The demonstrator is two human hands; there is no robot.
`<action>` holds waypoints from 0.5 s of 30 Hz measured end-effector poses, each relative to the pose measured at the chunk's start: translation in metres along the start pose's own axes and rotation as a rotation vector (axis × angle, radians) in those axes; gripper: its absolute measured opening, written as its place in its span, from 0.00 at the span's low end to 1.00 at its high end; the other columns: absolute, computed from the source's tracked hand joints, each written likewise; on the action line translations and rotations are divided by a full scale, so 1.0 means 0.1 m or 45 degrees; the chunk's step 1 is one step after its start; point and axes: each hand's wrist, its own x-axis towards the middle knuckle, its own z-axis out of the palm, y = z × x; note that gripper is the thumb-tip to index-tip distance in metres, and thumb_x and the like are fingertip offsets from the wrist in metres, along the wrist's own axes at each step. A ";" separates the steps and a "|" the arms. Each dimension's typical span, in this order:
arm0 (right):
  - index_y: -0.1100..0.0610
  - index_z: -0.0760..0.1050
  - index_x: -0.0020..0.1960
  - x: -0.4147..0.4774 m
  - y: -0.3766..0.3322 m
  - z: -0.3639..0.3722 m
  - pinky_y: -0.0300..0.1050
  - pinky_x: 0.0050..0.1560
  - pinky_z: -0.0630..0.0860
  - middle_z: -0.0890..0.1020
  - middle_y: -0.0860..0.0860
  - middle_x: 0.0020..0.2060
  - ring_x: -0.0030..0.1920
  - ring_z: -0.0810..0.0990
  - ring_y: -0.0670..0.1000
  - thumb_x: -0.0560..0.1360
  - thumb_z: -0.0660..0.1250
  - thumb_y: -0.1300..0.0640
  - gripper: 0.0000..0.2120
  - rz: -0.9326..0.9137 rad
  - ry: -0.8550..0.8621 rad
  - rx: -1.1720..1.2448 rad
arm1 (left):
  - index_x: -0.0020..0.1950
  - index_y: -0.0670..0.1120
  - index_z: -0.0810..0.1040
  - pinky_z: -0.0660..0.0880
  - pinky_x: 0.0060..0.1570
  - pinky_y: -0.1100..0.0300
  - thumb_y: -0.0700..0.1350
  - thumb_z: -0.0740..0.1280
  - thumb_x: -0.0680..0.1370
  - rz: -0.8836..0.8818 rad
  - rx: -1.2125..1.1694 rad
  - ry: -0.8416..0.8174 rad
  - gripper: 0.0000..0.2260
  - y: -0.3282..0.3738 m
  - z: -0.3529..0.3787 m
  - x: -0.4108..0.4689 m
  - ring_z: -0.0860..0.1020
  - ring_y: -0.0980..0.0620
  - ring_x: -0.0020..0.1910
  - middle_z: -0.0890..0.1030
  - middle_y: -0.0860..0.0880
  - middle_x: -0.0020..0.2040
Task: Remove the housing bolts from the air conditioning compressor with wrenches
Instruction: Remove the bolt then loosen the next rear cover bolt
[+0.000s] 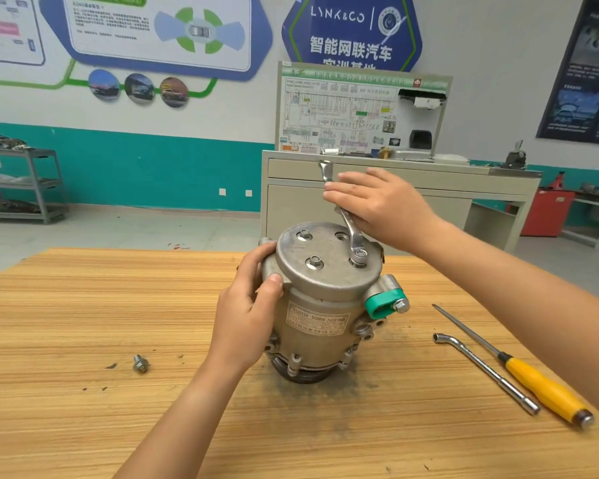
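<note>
My left grip (249,305) clasps the round grey metal compressor (319,305) standing on the wood-grain desk (83,305). My right grip (384,205), fingers flat and unclenched, presses the steel wrench (351,233) ringed on a lid bolt (359,253).

The compressor (325,271) is matt, slightly rough cast metal; its label (317,319) looks like paper. The port cap (382,304) is smooth green plastic. The wrench (351,229) and socket wrench (488,371) are polished metal. The screwdriver handle (540,385) is glossy yellow plastic. The table (83,305) is matt wood grain.
</note>
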 end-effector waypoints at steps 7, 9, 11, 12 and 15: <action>0.69 0.74 0.49 0.01 0.02 -0.19 0.46 0.37 0.72 0.81 0.57 0.36 0.35 0.81 0.56 0.80 0.52 0.59 0.16 0.854 0.464 0.370 | 0.58 0.65 0.70 0.74 0.53 0.61 0.61 0.54 0.68 -0.010 -0.011 0.080 0.19 -0.05 -0.06 -0.01 0.75 0.66 0.55 0.74 0.76 0.52; 0.66 0.71 0.51 -0.08 -0.02 -0.39 0.41 0.30 0.67 0.75 0.48 0.28 0.27 0.74 0.44 0.80 0.52 0.58 0.13 1.068 0.523 0.633 | 0.58 0.65 0.70 0.73 0.53 0.64 0.60 0.54 0.68 0.000 -0.008 0.083 0.19 -0.05 -0.05 -0.01 0.74 0.68 0.56 0.74 0.76 0.53; 0.64 0.71 0.50 -0.18 -0.15 -0.67 0.39 0.24 0.61 0.68 0.45 0.24 0.22 0.67 0.46 0.79 0.53 0.58 0.12 0.936 0.390 0.572 | 0.58 0.65 0.70 0.72 0.51 0.71 0.60 0.54 0.68 0.007 -0.006 0.077 0.19 -0.05 -0.05 -0.01 0.73 0.70 0.55 0.74 0.77 0.52; 0.64 0.72 0.49 -0.25 -0.25 -0.78 0.39 0.22 0.58 0.66 0.45 0.23 0.20 0.64 0.46 0.79 0.54 0.58 0.12 0.811 0.274 0.498 | 0.58 0.65 0.70 0.71 0.49 0.74 0.60 0.55 0.69 0.010 -0.007 0.075 0.18 -0.05 -0.04 -0.01 0.73 0.72 0.55 0.73 0.77 0.52; 0.64 0.76 0.46 -0.47 -0.54 -1.04 0.37 0.16 0.60 0.68 0.49 0.19 0.15 0.65 0.52 0.77 0.54 0.56 0.15 0.554 -0.135 0.269 | 0.58 0.65 0.69 0.70 0.47 0.76 0.58 0.55 0.69 0.021 -0.015 0.073 0.18 -0.05 -0.03 -0.01 0.73 0.74 0.53 0.73 0.78 0.52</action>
